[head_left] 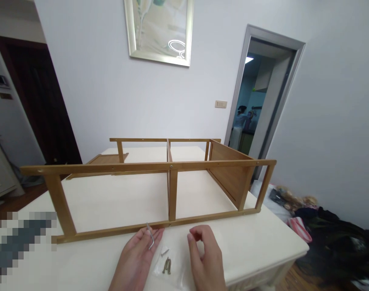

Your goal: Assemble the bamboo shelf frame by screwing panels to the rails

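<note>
My left hand [138,250] holds a small L-shaped hex key [150,236] between thumb and fingers, near the lower rail of a wooden shelf frame [172,194]. My right hand [206,256] is curled to the right of it, thumb and fingertip close together; whether anything tiny is between them I cannot make out. Between the hands lie several brass-coloured screws [166,265] on a clear plastic bag [175,275], with a small white piece [164,251] just above them. The frame rests on its side, with a shelf panel [227,173] standing in its right part.
The frame lies on a white table [111,198]. Another wooden panel [102,159] is at its far left. Clothes [336,238] are heaped on the right. Beyond a doorway [257,93] stands a person [239,123]. A blurred patch covers the lower left.
</note>
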The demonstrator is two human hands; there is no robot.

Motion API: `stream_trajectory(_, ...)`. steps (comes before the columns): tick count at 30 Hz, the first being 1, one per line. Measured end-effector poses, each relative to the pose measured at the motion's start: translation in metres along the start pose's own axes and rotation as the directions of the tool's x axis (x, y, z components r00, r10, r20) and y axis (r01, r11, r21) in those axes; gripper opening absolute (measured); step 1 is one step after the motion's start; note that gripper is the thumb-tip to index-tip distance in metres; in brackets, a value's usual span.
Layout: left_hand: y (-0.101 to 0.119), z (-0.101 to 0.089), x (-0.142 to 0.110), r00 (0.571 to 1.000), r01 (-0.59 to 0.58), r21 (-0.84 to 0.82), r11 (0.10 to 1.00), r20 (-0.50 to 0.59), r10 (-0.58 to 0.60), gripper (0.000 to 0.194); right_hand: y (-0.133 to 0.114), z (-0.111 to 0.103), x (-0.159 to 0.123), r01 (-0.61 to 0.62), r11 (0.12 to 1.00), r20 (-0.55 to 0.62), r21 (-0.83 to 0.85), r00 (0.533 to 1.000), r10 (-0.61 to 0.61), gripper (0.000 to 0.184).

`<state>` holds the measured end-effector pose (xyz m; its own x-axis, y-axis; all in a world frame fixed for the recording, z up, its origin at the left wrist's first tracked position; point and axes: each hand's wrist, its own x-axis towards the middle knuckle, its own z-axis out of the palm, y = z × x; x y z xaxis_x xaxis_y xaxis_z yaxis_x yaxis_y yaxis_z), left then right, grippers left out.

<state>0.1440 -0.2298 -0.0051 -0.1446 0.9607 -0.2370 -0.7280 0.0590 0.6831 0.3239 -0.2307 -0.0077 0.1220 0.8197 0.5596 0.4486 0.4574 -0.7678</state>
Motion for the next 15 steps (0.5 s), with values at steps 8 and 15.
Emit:
stream_trajectory(8, -0.001, -0.001, -0.004, 0.998, -0.032, -0.035, 0.999, -0.047, 0.031, 0.007, 0.002, -0.007, 0.012, -0.624, 0.215, 0.396, 0.751, 0.687, 0.610, 0.031)
stream_trajectory(15, -0.001, 0.000, -0.005, 0.998, -0.069, -0.011, 0.998, -0.009, 0.069, 0.005, -0.002, 0.001, 0.023, -0.645, -0.159, 0.646, 0.747, 0.649, 0.403, 0.022)
